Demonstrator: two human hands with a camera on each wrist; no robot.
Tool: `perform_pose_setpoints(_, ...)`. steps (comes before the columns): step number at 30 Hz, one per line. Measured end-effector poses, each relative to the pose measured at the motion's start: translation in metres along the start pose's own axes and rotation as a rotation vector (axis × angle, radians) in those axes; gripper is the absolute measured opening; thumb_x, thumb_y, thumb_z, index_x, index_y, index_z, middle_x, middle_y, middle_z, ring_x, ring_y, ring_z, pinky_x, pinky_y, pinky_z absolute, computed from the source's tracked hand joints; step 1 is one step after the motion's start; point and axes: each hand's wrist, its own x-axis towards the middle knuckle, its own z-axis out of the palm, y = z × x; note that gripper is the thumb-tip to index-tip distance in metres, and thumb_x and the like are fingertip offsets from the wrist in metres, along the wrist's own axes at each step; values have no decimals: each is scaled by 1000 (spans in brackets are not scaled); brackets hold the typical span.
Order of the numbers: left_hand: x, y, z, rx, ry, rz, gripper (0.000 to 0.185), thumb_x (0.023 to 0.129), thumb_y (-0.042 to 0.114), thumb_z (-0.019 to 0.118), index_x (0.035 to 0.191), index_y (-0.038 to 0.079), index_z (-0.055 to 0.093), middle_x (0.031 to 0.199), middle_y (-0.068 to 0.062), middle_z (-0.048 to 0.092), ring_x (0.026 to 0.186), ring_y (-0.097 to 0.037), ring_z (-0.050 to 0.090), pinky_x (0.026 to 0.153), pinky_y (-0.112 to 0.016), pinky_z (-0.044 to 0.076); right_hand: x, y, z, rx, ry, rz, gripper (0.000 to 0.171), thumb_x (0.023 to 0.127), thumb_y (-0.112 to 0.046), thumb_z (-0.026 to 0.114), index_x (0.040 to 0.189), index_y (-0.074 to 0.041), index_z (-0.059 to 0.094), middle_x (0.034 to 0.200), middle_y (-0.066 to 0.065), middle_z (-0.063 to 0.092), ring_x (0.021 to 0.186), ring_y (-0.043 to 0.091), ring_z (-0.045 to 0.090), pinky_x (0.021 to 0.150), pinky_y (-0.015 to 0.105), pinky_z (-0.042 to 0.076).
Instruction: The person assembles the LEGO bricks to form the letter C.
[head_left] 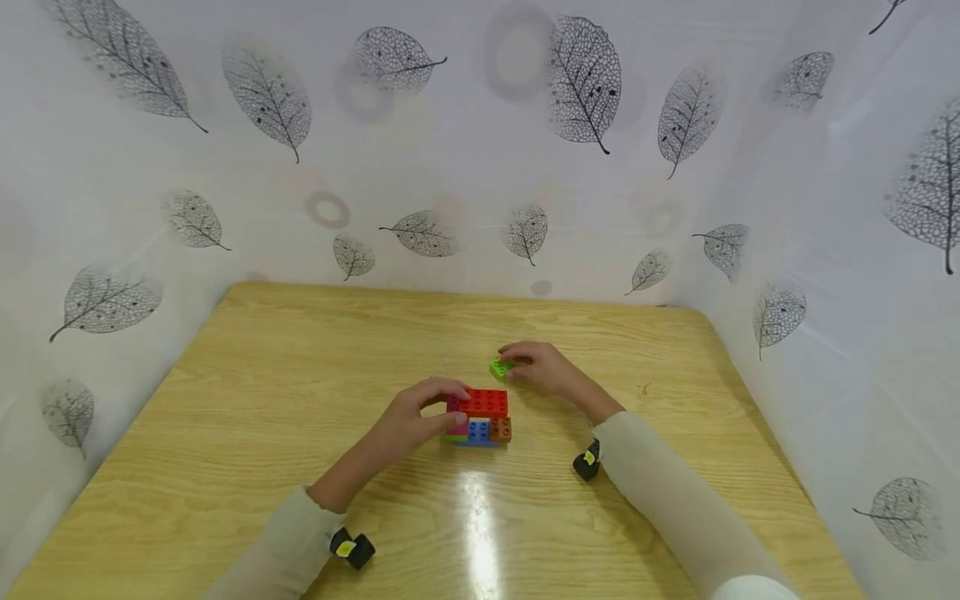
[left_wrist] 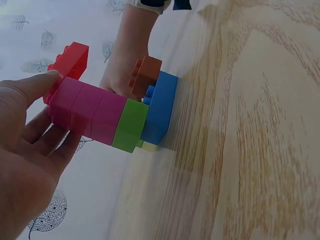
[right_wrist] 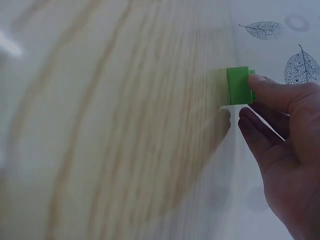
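My left hand (head_left: 408, 421) holds a structure of toy building bricks by its upper left side. Its thumb lies at the red brick (head_left: 486, 403) on top, and its fingers curl behind the magenta bricks (left_wrist: 90, 110). Below these sit a green brick (left_wrist: 130, 125) and a long blue brick (left_wrist: 161, 107) against the table; an orange brick (head_left: 501, 428) is on the blue one's far end. Just beyond the structure, my right hand (head_left: 543, 368) pinches a small light green brick (right_wrist: 240, 86) on the table. The thumb tip touches its studded side; part of the fingers' contact is hidden.
The wooden table (head_left: 300, 350) spreads around both hands. A white cloth (head_left: 465, 167) printed with dark leaves stands behind the table and along its sides. Each wrist wears a small black camera, one (head_left: 352, 548) left and one (head_left: 587, 460) right.
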Motion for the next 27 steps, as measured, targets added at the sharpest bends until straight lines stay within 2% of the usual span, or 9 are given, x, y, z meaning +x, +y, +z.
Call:
perform_pose_setpoints(6,0,1,1,-39,6,-19,21,88,21,69,108,24,64,124,5,58,117,-16,54,102,-52,42,3,0,1,34,-17,50,19,85,-16,73,104,-19,70,127,2,61,117,21,56,98,39,47)
perform_pose_setpoints(13,-1,1,0,-43,0,-33,20,89,28,69,108,27,64,126,7,58,117,-16,54,101,-51,43,2,4,4,17,-27,59,21,84,-18,74,104,-20,65,112,-3,62,107,16,57,93,37,49)
perform_pose_setpoints(20,-1,1,0,-33,-8,-14,21,88,34,68,108,28,64,127,7,58,116,-17,55,99,-51,45,-5,-2,5,50,29,32,18,85,-20,74,102,-20,68,109,-3,63,101,15,57,89,35,49)
perform_pose_setpoints(27,-1,3,-1,-32,-9,-19,21,88,33,69,108,28,63,126,8,58,116,-16,54,100,-53,43,-18,-11,5,148,44,-13,16,87,-22,71,103,-20,68,111,-3,63,102,15,59,88,34,51)
